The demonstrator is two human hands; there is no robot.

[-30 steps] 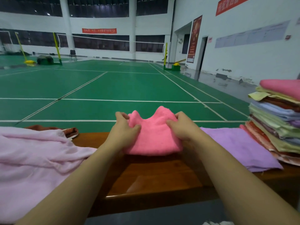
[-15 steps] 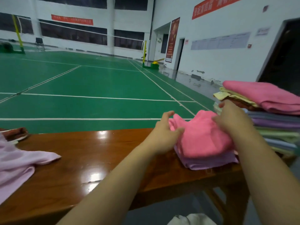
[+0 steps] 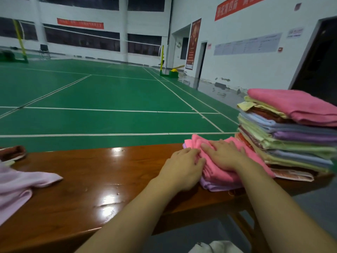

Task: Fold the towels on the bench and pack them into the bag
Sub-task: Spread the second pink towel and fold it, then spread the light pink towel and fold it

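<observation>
A folded pink towel (image 3: 221,173) lies on a folded purple towel (image 3: 218,186) at the right of the glossy wooden bench (image 3: 94,183). My right hand (image 3: 225,155) lies flat on top of the pink towel with straight fingers. My left hand (image 3: 182,170) touches the pink towel's left edge, fingers bent against the cloth. A tall stack of folded towels (image 3: 291,136) in many colours stands just to the right. At the bottom edge a white thing (image 3: 215,247) shows, perhaps the bag.
A loose pale pink towel (image 3: 20,187) lies at the bench's left end, with a brown cloth (image 3: 12,152) behind it. Beyond the bench stretches a green sports court (image 3: 102,99). A dark doorway (image 3: 321,57) stands at the far right.
Both hands carried the pink towel from the bench's middle to the right and set it on the purple towel. My right hand has flattened on top of it.
</observation>
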